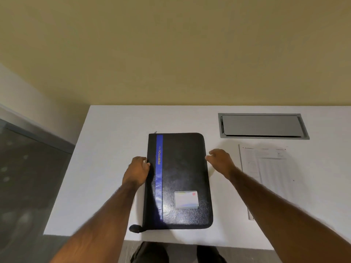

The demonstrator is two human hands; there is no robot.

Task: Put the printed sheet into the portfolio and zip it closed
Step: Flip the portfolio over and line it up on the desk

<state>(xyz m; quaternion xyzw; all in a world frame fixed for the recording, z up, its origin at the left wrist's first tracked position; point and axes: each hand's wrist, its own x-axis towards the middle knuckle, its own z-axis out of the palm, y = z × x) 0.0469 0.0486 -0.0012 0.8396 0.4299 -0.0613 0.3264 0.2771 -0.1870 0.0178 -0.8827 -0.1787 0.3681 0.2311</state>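
Observation:
A black portfolio [182, 173] with a blue stripe and a small card window lies closed on the white table [106, 168]. A zipper pull shows at its far left corner. My left hand [137, 172] rests against its left spine edge, fingers curled on it. My right hand [220, 160] hovers at its right edge, fingers apart, fingertips near or touching the rim. The printed sheet [269, 177] lies flat on the table to the right of the portfolio, partly under my right forearm.
A grey metal cable hatch [263, 126] is set into the table at the back right. A dark strap loop [135, 228] sticks out at the portfolio's near left corner. The table's left edge drops to a dark floor; a wall stands behind.

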